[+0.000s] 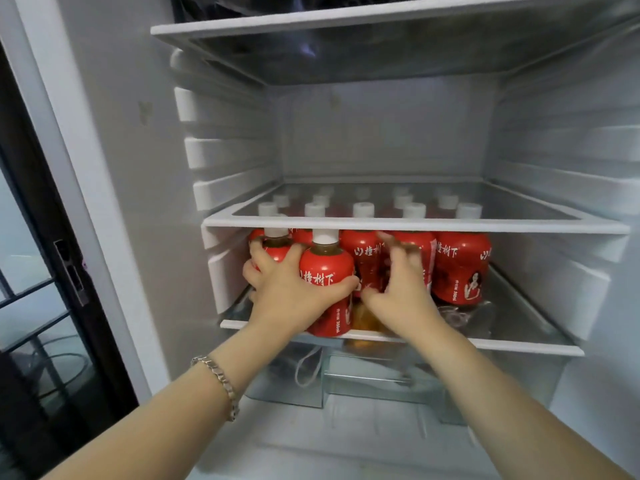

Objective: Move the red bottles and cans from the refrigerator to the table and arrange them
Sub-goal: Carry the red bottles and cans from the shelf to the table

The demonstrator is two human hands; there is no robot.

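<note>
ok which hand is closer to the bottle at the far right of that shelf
Right. The right hand is just left of the far-right bottle, fingers spread at the neighbouring bottle. The left hand is further left, gripping the front bottle.

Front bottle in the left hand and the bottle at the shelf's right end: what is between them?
In the head view, the blurred right hand and two more red bottles stand right of the front bottle.

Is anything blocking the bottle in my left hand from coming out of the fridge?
Nothing visible does. The bottle sits at the front edge in the left hand; the upper shelf hangs close over its cap.
</note>
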